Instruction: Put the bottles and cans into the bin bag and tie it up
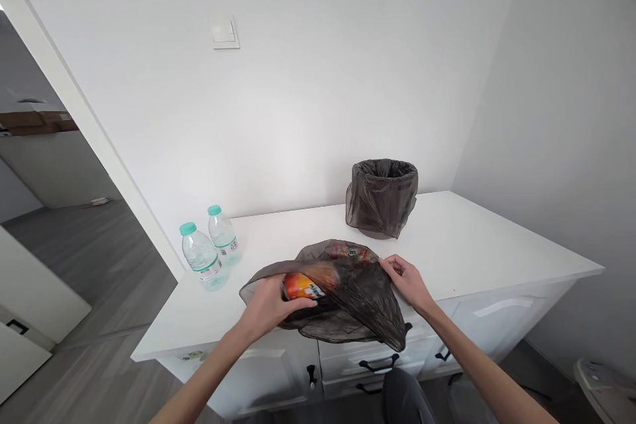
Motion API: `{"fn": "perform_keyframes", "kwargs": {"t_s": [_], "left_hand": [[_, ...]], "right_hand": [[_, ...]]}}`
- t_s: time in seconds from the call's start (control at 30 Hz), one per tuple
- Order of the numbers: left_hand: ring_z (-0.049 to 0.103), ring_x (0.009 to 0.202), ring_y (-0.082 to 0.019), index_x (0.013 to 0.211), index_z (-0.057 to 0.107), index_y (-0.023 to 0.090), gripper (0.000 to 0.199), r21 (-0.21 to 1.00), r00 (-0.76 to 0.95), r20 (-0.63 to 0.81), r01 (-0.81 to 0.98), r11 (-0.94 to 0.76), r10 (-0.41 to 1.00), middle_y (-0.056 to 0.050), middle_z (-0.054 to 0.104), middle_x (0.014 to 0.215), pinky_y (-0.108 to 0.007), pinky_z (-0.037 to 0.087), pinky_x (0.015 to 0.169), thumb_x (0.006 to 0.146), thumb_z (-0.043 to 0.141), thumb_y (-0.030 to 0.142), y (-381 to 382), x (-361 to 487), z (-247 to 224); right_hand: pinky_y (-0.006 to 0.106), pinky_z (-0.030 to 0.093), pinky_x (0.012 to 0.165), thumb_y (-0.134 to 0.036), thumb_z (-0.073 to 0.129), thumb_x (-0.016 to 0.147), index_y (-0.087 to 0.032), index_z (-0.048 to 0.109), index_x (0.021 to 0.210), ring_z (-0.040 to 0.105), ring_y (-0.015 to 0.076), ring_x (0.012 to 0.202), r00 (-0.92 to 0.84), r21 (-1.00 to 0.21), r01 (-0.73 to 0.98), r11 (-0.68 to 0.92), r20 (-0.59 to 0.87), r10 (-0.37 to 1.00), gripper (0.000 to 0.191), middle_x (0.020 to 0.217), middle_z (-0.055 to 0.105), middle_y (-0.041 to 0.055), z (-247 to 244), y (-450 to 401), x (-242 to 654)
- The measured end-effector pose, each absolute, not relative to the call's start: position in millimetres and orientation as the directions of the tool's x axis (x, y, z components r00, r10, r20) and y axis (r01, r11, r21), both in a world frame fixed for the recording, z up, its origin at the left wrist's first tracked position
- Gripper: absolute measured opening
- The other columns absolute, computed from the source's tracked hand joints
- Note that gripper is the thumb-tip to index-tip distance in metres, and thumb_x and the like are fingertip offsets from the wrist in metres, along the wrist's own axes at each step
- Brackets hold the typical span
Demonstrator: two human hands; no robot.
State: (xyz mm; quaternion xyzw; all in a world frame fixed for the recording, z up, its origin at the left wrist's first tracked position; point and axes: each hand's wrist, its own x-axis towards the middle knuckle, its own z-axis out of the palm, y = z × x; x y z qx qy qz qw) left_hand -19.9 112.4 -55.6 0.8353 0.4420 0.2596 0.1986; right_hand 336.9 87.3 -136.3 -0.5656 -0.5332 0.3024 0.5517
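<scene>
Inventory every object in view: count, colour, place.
Cabinet: one, white, against wall
Bottles: two, clear with teal caps, cabinet's left end
Bin: one, dark, lined, cabinet's back
Loose bag: one, translucent dark, cabinet's front
Can: one, orange, in bag's mouth
Second container: one, reddish, inside bag
Light switch: one, white, wall
Boxes: count unclear, brown, far left
Unclear object: one, pale, lower right
Leg: one, dark grey, bottom
Left hand: one, bare, at can
Right hand: one, bare, pinching bag
</scene>
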Motion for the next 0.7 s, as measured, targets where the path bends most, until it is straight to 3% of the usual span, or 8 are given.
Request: {"fn": "perform_keyframes", "kwargs": {"t_s": [0.1, 0.2, 0.33, 0.47, 0.57, 0.7], "left_hand": [[0.066, 0.124, -0.037, 0.135, 0.067, 0.03, 0.069, 0.739, 0.318, 0.217, 0.564, -0.368, 0.923, -0.009, 0.07, 0.136, -0.046, 0.057, 0.101, 0.074, 0.083, 0.059, 87, -58, -41], [0.066, 0.125, -0.036, 0.137, 0.064, 0.029, 0.068, 0.896, 0.21, 0.046, 0.424, -0.134, 0.976, -0.008, 0.069, 0.139, -0.045, 0.058, 0.102, 0.078, 0.08, 0.058, 61, -92, -35], [0.061, 0.134, -0.035, 0.138, 0.063, 0.025, 0.07, 0.985, 0.01, -0.078, 0.155, 0.076, 0.997, -0.009, 0.068, 0.14, -0.046, 0.049, 0.115, 0.081, 0.078, 0.06, 38, -130, -46], [0.061, 0.134, -0.036, 0.124, 0.072, 0.016, 0.066, 0.987, -0.082, -0.137, -0.102, 0.128, 0.987, -0.015, 0.072, 0.133, -0.045, 0.045, 0.119, 0.08, 0.077, 0.065, 30, -160, -54], [0.06, 0.134, -0.037, 0.124, 0.072, 0.02, 0.065, 0.995, -0.181, -0.098, -0.013, 0.097, 0.979, -0.014, 0.072, 0.132, -0.05, 0.046, 0.118, 0.077, 0.079, 0.064, 29, -174, -49], [0.06, 0.134, -0.038, 0.126, 0.069, 0.027, 0.071, 0.94, -0.348, 0.01, 0.322, 0.109, 0.938, -0.011, 0.073, 0.133, -0.056, 0.045, 0.116, 0.068, 0.085, 0.064, 34, -179, -35]], "right_hand": [[0.03, 0.047, 0.066, -0.08, 0.062, 0.081, -0.022, 0.064, 0.078, 0.06, 0.0202, 0.071, 0.255, -0.95, 0.264, 0.166, 0.235, 0.938, 0.058, 0.074, 0.068, 0.0033, -136, 86, 335], [0.03, 0.046, 0.064, -0.08, 0.063, 0.08, -0.022, 0.065, 0.078, 0.059, 0.0197, 0.069, 0.26, -0.954, 0.257, 0.155, 0.222, 0.94, 0.058, 0.073, 0.068, 0.0029, -135, 83, 333], [0.03, 0.047, 0.063, -0.079, 0.063, 0.08, -0.022, 0.065, 0.078, 0.061, 0.0207, 0.072, 0.262, -0.961, 0.237, 0.142, 0.204, 0.943, 0.057, 0.076, 0.069, 0.004, -136, 82, 331], [0.03, 0.048, 0.063, -0.075, 0.065, 0.082, -0.022, 0.065, 0.08, 0.061, 0.0202, 0.073, 0.259, -0.966, 0.222, 0.13, 0.187, 0.948, 0.053, 0.079, 0.069, 0.0042, -139, 82, 332], [0.029, 0.047, 0.062, -0.073, 0.066, 0.083, -0.022, 0.066, 0.081, 0.06, 0.0197, 0.073, 0.259, -0.969, 0.216, 0.121, 0.177, 0.95, 0.051, 0.079, 0.069, 0.0041, -143, 83, 333], [0.03, 0.047, 0.062, -0.072, 0.067, 0.083, -0.021, 0.066, 0.082, 0.059, 0.0193, 0.071, 0.263, -0.97, 0.216, 0.114, 0.17, 0.95, 0.051, 0.078, 0.069, 0.0038, -145, 84, 334]]}}
